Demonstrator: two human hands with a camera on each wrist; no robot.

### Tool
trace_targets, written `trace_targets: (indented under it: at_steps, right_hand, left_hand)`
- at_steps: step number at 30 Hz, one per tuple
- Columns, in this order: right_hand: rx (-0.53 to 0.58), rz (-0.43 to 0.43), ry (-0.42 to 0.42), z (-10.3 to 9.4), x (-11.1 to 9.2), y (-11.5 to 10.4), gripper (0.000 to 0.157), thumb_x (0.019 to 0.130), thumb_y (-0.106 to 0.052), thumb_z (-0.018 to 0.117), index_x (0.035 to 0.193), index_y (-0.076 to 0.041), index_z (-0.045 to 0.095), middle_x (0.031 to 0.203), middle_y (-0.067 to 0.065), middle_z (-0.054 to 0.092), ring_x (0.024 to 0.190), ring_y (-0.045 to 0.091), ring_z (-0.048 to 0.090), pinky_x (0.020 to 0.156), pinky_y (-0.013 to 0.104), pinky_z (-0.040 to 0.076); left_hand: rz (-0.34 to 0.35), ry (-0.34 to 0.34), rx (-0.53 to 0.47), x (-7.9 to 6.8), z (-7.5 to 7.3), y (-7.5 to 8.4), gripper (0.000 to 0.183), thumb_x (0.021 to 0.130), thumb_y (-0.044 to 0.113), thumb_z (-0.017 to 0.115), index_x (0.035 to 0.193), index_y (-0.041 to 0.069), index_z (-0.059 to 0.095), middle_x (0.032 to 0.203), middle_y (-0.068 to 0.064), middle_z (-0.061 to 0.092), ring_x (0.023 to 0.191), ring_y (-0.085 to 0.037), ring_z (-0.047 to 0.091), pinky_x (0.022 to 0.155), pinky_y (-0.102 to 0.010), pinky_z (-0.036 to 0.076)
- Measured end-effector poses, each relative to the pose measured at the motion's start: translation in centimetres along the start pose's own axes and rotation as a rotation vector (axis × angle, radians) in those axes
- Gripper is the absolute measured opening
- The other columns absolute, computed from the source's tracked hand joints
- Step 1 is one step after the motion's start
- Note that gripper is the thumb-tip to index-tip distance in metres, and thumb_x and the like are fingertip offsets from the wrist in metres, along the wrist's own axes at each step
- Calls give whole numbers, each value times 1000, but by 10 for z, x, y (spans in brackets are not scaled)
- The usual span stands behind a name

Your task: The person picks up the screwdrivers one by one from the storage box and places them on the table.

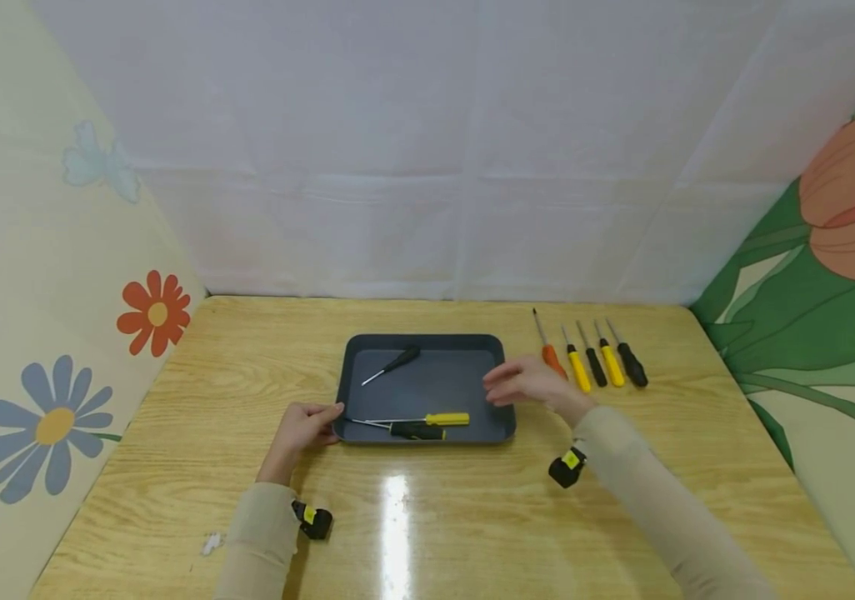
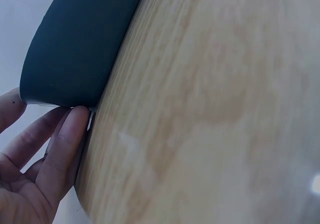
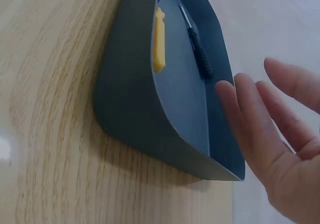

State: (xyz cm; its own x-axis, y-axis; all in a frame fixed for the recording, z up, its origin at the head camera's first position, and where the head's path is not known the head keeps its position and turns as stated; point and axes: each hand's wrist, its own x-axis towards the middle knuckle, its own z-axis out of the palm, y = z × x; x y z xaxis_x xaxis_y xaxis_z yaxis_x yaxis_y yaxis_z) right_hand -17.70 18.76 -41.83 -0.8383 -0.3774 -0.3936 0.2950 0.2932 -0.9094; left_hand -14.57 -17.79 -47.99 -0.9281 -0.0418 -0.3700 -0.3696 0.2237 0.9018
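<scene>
A dark grey tray [image 1: 427, 387] lies on the table with three screwdrivers in it. One is a small black-handled screwdriver [image 1: 401, 359] near the back. A yellow-handled screwdriver [image 1: 447, 419] and a black-handled screwdriver with yellow marks [image 1: 418, 432] lie close together at the front. My left hand [image 1: 305, 427] grips the tray's left end, thumb at the rim and fingers low against the wall, as the left wrist view shows. Over the tray's right rim my right hand [image 1: 528, 382] hovers with fingers extended, holding nothing; the right wrist view shows its fingers [image 3: 260, 114] apart from the tray.
Right of the tray lie several screwdrivers in a row, from an orange-handled one [image 1: 552, 360] to a black-handled one [image 1: 632, 367]. A small white scrap [image 1: 212, 544] lies at the front left of the wooden table [image 1: 472, 517]. A white cloth wall [image 1: 397, 208] stands behind.
</scene>
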Motion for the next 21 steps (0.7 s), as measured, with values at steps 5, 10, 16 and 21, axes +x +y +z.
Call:
trace_targets:
  at_steps: [5, 10, 16, 21]
  right_hand:
    - [-46, 8, -13, 6, 5, 1, 42, 83, 1, 62, 120, 15, 49, 114, 28, 55, 89, 25, 64, 80, 40, 52]
    - [-94, 45, -41, 13, 11, 4, 38, 84, 0, 61, 118, 12, 52, 105, 22, 61, 84, 24, 64, 76, 38, 54]
    - [-149, 45, -37, 21, 14, 6, 31, 85, 1, 59, 113, 14, 55, 95, 21, 64, 79, 27, 65, 70, 36, 55]
    - [-148, 54, -15, 26, 16, 7, 27, 84, 4, 58, 108, 17, 57, 87, 22, 65, 75, 28, 65, 67, 36, 56]
  left_hand:
    - [4, -2, -12, 0, 0, 0, 33, 85, 15, 64, 100, -15, 63, 69, -8, 63, 55, -12, 60, 55, -28, 55]
    - [9, -2, -22, 1, 0, -1, 32, 85, 14, 63, 99, -15, 63, 69, -9, 63, 54, -12, 60, 55, -28, 55]
    - [9, -6, -29, 2, 0, -2, 31, 85, 13, 63, 98, -15, 63, 68, -8, 62, 54, -12, 60, 55, -28, 55]
    - [1, -10, -30, 3, 0, -2, 32, 86, 14, 63, 99, -15, 63, 71, -7, 62, 58, -13, 59, 58, -29, 56]
